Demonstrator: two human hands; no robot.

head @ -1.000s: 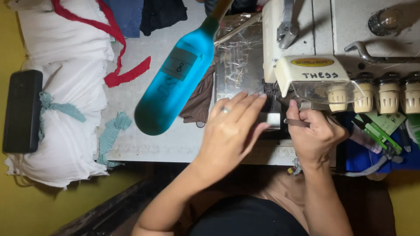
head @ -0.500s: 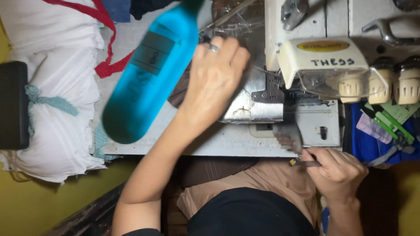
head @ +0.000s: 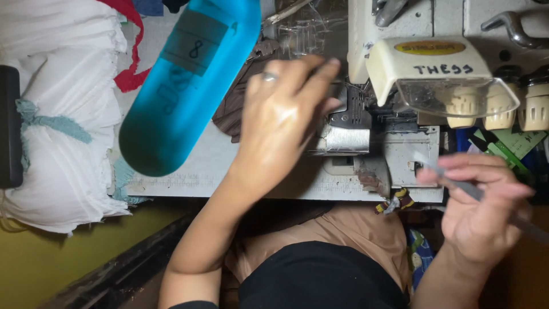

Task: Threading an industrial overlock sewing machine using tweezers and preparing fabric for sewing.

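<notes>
Tweezers drawn back, free hand at the machine bed

Nearest me, my right hand point(head: 483, 209) pinches grey tweezers point(head: 457, 183) clear of the sewing machine point(head: 400, 74); beyond, my left hand point(head: 283, 117) lies open by the brown fabric point(head: 229, 114), steadying it near the presser foot point(head: 350, 109), blue bottle point(head: 186, 86) lying alongside

Left hand point(head: 283, 123) back down by the presser foot point(head: 343, 123); right hand point(head: 486, 200) now raised with tweezers point(head: 474, 191).
</notes>
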